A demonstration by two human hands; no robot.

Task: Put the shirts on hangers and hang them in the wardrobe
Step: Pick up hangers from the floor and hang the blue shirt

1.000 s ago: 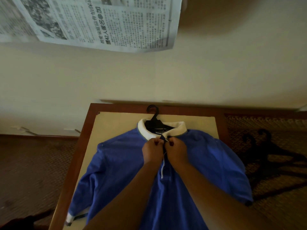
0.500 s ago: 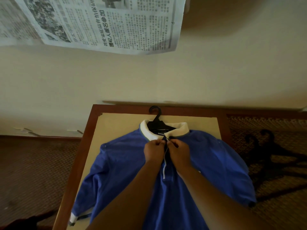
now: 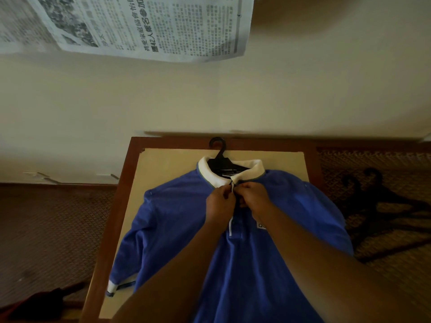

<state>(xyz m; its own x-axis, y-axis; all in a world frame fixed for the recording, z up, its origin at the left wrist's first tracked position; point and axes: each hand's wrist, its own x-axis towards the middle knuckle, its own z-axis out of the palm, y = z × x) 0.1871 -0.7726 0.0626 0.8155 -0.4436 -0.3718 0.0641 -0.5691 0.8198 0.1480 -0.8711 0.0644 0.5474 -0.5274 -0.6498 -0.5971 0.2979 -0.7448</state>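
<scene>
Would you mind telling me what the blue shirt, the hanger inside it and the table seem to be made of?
Blue shirt: soft matte knit fabric, likely cotton or a blend; it drapes and creases, with a white ribbed-looking collar.
Hanger: black moulded plastic by its look; smooth, slightly glossy hook.
Table: reddish-brown wood frame, faint sheen, around a pale matte panel, perhaps laminate or board.

The newspaper (image 3: 144, 26), pinned to the wall well above the fingers (image 3: 229, 191), carries Chinese print; one headline includes "42人報名參加", the smaller columns too fine to read. Just below the fingers, a white label (image 3: 261, 226) on the blue shirt (image 3: 177, 220) shows only "ad", partly hidden.
</scene>
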